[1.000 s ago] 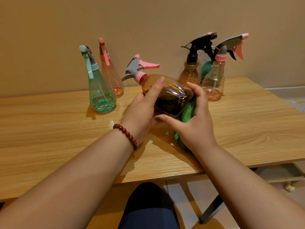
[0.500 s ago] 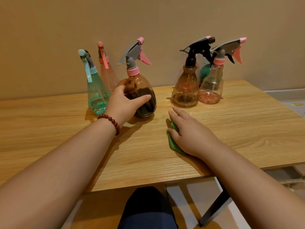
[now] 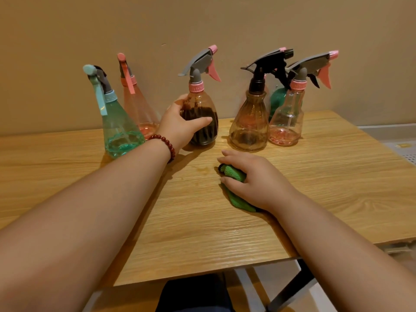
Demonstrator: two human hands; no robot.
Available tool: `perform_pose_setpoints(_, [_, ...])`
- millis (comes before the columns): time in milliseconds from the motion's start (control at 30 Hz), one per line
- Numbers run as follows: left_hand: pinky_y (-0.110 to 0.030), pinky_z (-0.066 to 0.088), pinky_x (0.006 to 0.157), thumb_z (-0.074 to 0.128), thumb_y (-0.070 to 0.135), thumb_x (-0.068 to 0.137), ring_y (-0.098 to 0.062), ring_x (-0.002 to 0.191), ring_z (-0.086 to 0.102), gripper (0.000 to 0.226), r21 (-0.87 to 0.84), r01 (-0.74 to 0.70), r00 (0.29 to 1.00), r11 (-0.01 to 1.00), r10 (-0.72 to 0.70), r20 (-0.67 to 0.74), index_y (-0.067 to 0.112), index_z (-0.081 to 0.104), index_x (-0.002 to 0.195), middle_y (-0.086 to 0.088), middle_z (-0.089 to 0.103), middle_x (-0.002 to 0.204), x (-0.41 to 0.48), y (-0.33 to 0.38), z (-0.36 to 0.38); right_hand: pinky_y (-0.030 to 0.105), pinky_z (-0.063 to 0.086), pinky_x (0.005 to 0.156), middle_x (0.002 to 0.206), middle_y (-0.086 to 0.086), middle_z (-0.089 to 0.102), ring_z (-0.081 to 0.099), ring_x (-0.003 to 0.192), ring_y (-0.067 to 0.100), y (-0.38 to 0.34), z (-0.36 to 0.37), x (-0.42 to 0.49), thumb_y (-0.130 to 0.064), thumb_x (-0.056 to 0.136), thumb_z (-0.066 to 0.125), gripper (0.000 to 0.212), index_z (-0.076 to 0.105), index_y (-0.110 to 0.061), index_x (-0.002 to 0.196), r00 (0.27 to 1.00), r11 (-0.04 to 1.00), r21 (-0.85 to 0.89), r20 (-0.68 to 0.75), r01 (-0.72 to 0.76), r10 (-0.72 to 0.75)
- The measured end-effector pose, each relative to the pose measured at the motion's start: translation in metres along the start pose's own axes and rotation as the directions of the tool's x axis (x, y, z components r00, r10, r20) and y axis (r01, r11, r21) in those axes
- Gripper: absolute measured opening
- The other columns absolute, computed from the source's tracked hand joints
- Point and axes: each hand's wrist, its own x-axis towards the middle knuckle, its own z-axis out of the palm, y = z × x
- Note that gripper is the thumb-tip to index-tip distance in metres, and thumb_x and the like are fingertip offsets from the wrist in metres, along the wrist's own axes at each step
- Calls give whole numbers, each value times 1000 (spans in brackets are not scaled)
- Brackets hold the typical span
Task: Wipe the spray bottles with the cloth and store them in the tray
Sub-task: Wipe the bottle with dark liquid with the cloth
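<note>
The left hand (image 3: 182,128) on the brown bottle (image 3: 203,122), the right hand (image 3: 254,179) on the cloth (image 3: 234,174).
Left fingers and thumb curl round the bottle, upright on the table (image 3: 337,176) among the other bottles (image 3: 249,124); the right lies curled over the green cloth, bunching it against the wood.

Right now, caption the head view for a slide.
Left hand grips upright brown spray bottle; right hand holds green cloth on table.

No writing, label, brand, number or sign can be read anywhere, whether on the brown spray bottle (image 3: 202,104), the other spray bottles (image 3: 248,124), the green cloth (image 3: 234,174), the desk (image 3: 326,176) or the wall (image 3: 202,23).
</note>
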Motion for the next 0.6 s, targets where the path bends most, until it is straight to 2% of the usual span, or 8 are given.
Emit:
perform_pose_setpoints(133, [-37, 45, 103, 76, 26, 84, -15, 120, 51, 72, -34, 42, 999, 999, -41, 26, 27, 39, 145, 10, 53, 120, 16, -7, 7, 22, 24, 112, 149, -16, 41, 33, 138, 2, 5, 3, 3, -32, 91, 63, 50, 49, -33, 140, 1000, 1000, 28, -16, 9, -8])
perform_pose_setpoints(300, [-35, 44, 101, 75, 25, 85, -13, 122, 49, 73, -18, 7, 997, 1000, -5, 72, 29, 37, 147, 7, 53, 134, 33, -14, 14, 19, 25, 111, 146, -16, 45, 36, 136, 0, 9, 4, 4, -31, 90, 64, 50, 51, -33, 138, 999, 999, 52, -30, 12, -11])
perform_pose_setpoints(500, [-43, 42, 110, 76, 27, 85, -15, 130, 46, 73, 19, -5, 997, 1000, 4, 75, 27, 35, 145, 3, 47, 146, 45, -19, 17, 15, 25, 107, 144, -18, 47, 37, 133, -1, 11, 5, 4, -31, 90, 63, 50, 51, -34, 138, 999, 998, 59, -32, 16, -14])
perform_pose_setpoints(600, [-44, 41, 110, 76, 30, 84, -22, 139, 39, 82, 89, -7, 998, 996, 2, 57, 29, 28, 149, 1, 34, 157, 43, -18, 16, 17, 27, 108, 143, -18, 48, 38, 133, 0, 11, 5, 4, -31, 90, 63, 49, 51, -34, 138, 999, 998, 67, -31, 16, -13])
